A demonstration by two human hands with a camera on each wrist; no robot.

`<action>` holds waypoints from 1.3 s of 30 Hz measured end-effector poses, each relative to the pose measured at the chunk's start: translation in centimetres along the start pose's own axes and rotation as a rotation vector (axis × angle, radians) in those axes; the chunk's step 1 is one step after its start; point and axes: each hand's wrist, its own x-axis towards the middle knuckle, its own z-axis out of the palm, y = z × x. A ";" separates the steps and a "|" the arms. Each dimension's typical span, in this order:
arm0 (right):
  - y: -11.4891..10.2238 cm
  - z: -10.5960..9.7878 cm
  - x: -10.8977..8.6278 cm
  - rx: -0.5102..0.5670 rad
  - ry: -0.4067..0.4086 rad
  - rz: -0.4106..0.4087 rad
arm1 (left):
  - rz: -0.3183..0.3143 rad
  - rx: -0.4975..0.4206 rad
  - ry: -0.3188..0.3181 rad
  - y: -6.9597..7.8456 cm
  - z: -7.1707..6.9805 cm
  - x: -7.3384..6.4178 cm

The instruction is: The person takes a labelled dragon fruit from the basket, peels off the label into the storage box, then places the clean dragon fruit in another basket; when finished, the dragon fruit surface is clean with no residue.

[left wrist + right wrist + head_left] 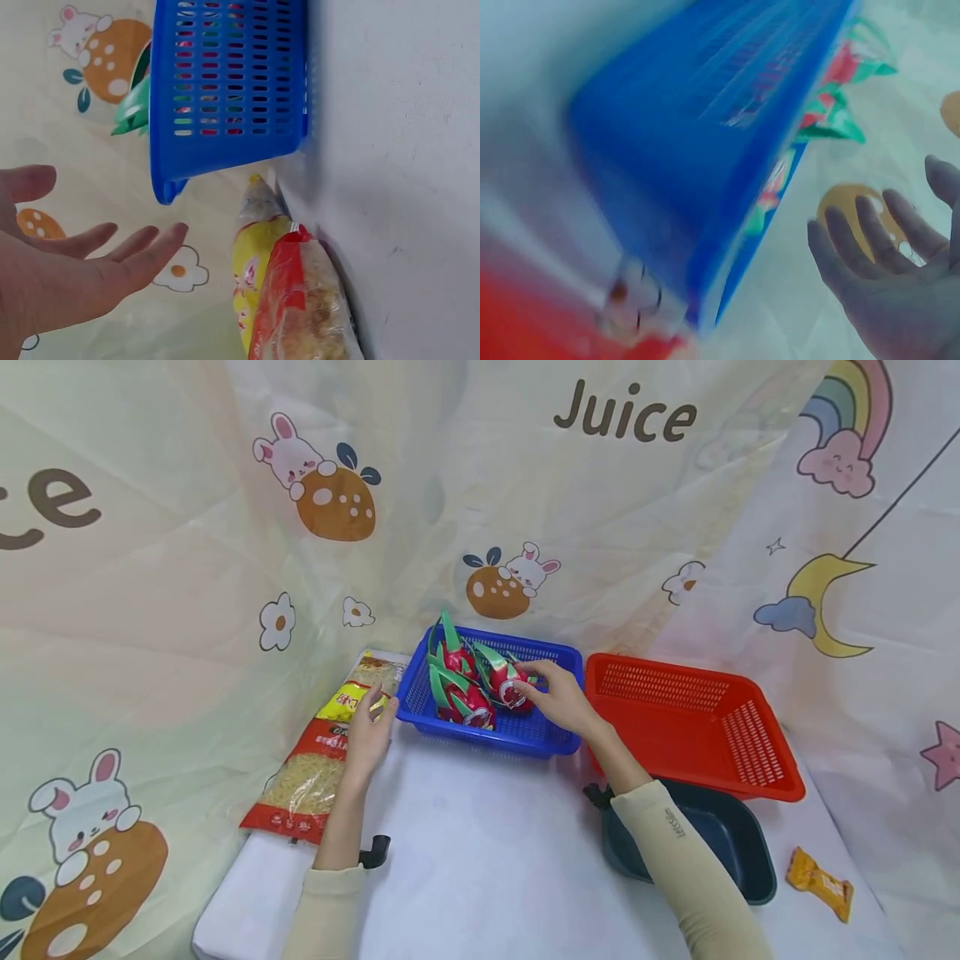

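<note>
Three red dragon fruits with green leaf tips sit in a blue basket (487, 739): a back one (456, 658), a front one (467, 703) and a right one (504, 681). Over the right side of the basket is my right hand (558, 693), fingertips at the right fruit in the head view. The right wrist view shows that hand (900, 285) with spread fingers and nothing in them. My left hand (369, 739) hovers just left of the basket, above a noodle bag. In the left wrist view its fingers (142, 262) are extended, apart from the basket wall (232, 112).
A noodle bag (303, 777) with red and yellow print lies left of the basket. At the right stand a red basket (675, 710) and a dark green tray (738, 843), partly behind my right sleeve. A yellow-wrapped snack (821, 883) lies near the table's right edge.
</note>
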 end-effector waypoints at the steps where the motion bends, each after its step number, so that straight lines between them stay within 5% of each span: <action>1: -0.1 0.3 0.4 0.030 -0.007 0.000 | -0.011 -0.023 0.003 0.0 0.0 0.0; 11: -1.4 3.0 3.9 0.219 -0.070 -0.007 | -0.049 -0.308 0.013 -0.6 0.3 0.8; 28: -1.0 6.5 6.6 0.553 -0.115 0.095 | -0.293 -0.753 0.008 -2.3 0.1 2.0; 39: -1.3 7.3 7.4 0.468 -0.198 0.117 | -0.422 -0.905 -0.027 -3.4 -0.3 2.5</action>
